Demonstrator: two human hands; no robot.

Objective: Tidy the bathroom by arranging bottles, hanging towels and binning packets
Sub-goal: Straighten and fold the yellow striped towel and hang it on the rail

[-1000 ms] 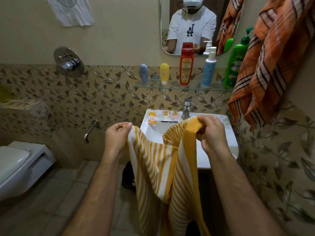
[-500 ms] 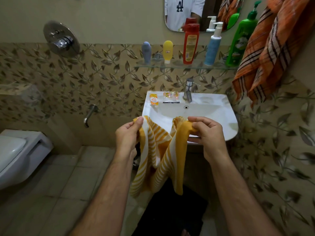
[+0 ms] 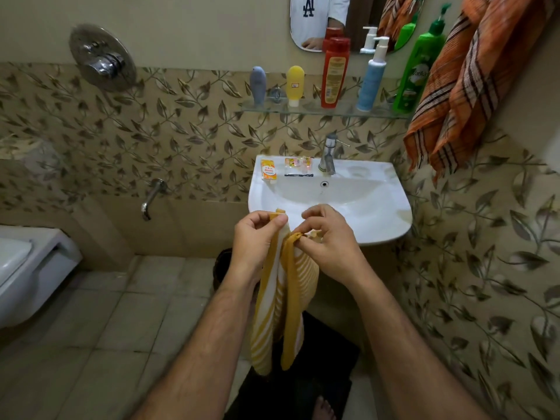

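A yellow and white striped towel [image 3: 281,301] hangs folded in front of the sink. My left hand [image 3: 254,237] pinches one top corner and my right hand [image 3: 327,241] pinches the other, with the two hands nearly touching. Several bottles stand on the glass shelf [image 3: 315,112]: a grey tube [image 3: 258,84], a yellow tube [image 3: 295,84], a red bottle [image 3: 335,72], a blue pump bottle [image 3: 371,78] and a green pump bottle [image 3: 416,68]. An orange checked towel [image 3: 466,83] hangs at the right. An orange packet [image 3: 268,169] and small sachets [image 3: 298,162] lie on the sink rim.
The white sink [image 3: 378,219] with its tap [image 3: 328,154] is straight ahead. A toilet [image 3: 27,265] stands at the left. A shower valve [image 3: 101,57] and a low spout [image 3: 151,198] are on the tiled wall. A dark bin [image 3: 222,268] sits under the sink.
My hands have come together, which folds the striped towel in half lengthwise. They have also dropped lower in front of the sink, and the view has tilted down.
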